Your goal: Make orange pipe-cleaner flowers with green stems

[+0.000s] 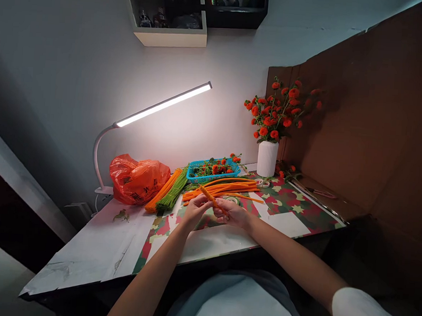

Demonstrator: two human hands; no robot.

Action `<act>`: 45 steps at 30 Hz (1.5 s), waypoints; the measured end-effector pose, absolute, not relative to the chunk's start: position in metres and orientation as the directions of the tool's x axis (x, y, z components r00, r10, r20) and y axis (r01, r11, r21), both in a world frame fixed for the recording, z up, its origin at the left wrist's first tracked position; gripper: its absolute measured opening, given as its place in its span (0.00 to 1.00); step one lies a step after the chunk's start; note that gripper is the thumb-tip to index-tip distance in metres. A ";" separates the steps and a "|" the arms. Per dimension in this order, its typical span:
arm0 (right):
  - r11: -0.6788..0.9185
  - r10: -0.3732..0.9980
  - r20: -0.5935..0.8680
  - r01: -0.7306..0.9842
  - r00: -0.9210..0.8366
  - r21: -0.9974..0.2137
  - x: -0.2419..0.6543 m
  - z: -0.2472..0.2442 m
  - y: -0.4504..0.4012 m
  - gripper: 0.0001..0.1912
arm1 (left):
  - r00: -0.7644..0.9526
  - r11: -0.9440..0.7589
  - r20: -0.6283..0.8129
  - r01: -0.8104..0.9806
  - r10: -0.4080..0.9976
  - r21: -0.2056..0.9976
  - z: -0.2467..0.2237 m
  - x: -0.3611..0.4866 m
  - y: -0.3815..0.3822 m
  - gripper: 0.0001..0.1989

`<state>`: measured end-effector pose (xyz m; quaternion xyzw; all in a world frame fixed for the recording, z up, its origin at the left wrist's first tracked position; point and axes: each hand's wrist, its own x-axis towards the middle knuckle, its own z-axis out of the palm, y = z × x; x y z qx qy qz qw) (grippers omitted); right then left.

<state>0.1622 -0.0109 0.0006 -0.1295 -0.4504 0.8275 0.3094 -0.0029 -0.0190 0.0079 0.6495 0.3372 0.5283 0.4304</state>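
Both of my hands meet over the front middle of the table, closed on a short, thick orange pipe cleaner [207,193]. It slants from upper left down to the right, and one end sticks out above the fingers. My left hand [195,210] pinches it from the left. My right hand [233,213] has its fingers curled around the lower part. Whether the piece is coiled or straight is too small to tell. Just behind the hands lies a loose bundle of orange pipe cleaners [227,185]. A roll of tape [233,200] sits close behind my right hand.
Orange and green pipe cleaner bundles [173,192] lie beside a red plastic bag [138,180]. A blue basket [195,178] holds finished flowers. A white vase [267,159] of orange-red flowers stands back right, near scissors [322,193]. A lit lamp [164,105] reaches over the table [94,246].
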 end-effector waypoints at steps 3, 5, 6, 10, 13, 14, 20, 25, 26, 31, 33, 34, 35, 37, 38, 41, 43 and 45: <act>-0.422 0.619 0.074 -0.411 -0.782 -0.808 0.162 -0.001 -0.010 0.13 | 0.207 -0.412 0.404 -0.008 0.891 0.911 0.008 -0.002 -0.019 0.12; -0.442 0.612 0.072 -0.416 -0.788 -0.795 0.161 -0.001 -0.010 0.13 | 0.211 -0.405 0.399 -0.016 0.892 0.914 0.009 -0.001 -0.020 0.13; -0.452 0.610 0.068 -0.417 -0.789 -0.788 0.161 -0.001 -0.010 0.13 | 0.214 -0.398 0.393 -0.023 0.894 0.917 0.009 -0.001 -0.020 0.13; -0.476 0.612 0.047 -0.415 -0.789 -0.776 0.160 0.001 -0.013 0.11 | 0.224 -0.359 0.362 -0.055 0.905 0.932 0.009 -0.002 -0.020 0.13; -0.487 0.625 0.015 -0.405 -0.780 -0.774 0.159 0.003 -0.014 0.10 | 0.229 -0.345 0.351 -0.067 0.908 0.936 0.007 -0.003 -0.019 0.13; -0.493 0.630 0.003 -0.403 -0.777 -0.771 0.159 0.003 -0.015 0.10 | 0.231 -0.344 0.349 -0.066 0.908 0.937 0.007 -0.003 -0.018 0.13; -0.514 0.616 0.012 -0.413 -0.788 -0.752 0.160 0.002 -0.014 0.11 | 0.247 -0.349 0.351 -0.054 0.903 0.936 0.008 -0.004 -0.019 0.13; -0.486 0.632 0.023 -0.419 -0.774 -0.767 0.159 -0.001 -0.012 0.11 | 0.213 -0.373 0.372 -0.038 0.903 0.927 0.010 -0.003 -0.019 0.13; -0.471 0.645 0.020 -0.418 -0.764 -0.777 0.158 -0.002 -0.012 0.11 | 0.207 -0.375 0.375 -0.037 0.904 0.926 0.009 -0.003 -0.019 0.13; -0.396 0.695 0.035 -0.422 -0.719 -0.815 0.156 -0.006 -0.009 0.15 | 0.186 -0.376 0.373 -0.020 0.909 0.927 0.006 -0.002 -0.018 0.11; -0.369 0.705 0.059 -0.436 -0.707 -0.821 0.156 -0.009 -0.008 0.17 | 0.173 -0.379 0.375 -0.016 0.911 0.925 0.005 -0.001 -0.017 0.10; -0.356 0.707 0.074 -0.445 -0.703 -0.822 0.156 -0.011 -0.008 0.17 | 0.167 -0.379 0.376 -0.018 0.911 0.925 0.004 -0.001 -0.017 0.10; -0.344 0.710 0.089 -0.455 -0.698 -0.821 0.155 -0.012 -0.007 0.18 | 0.161 -0.378 0.376 -0.022 0.912 0.926 0.004 0.000 -0.017 0.10; -0.327 0.717 0.107 -0.468 -0.688 -0.821 0.155 -0.014 -0.007 0.18 | 0.146 -0.376 0.377 -0.031 0.915 0.926 0.004 0.000 -0.017 0.09; -0.321 0.722 0.109 -0.470 -0.684 -0.822 0.154 -0.015 -0.006 0.18 | 0.139 -0.375 0.376 -0.034 0.916 0.927 0.004 0.001 -0.017 0.09; -0.306 0.736 0.105 -0.467 -0.669 -0.830 0.154 -0.016 -0.006 0.18 | 0.122 -0.364 0.366 -0.040 0.922 0.930 0.004 0.003 -0.017 0.09; -0.292 0.742 0.111 -0.468 -0.661 -0.834 0.153 -0.016 -0.006 0.19 | 0.119 -0.354 0.357 -0.046 0.926 0.934 0.004 0.003 -0.018 0.09; -0.278 0.750 0.118 -0.472 -0.651 -0.837 0.152 -0.016 -0.006 0.20 | 0.122 -0.340 0.345 -0.057 0.931 0.939 0.004 0.004 -0.018 0.08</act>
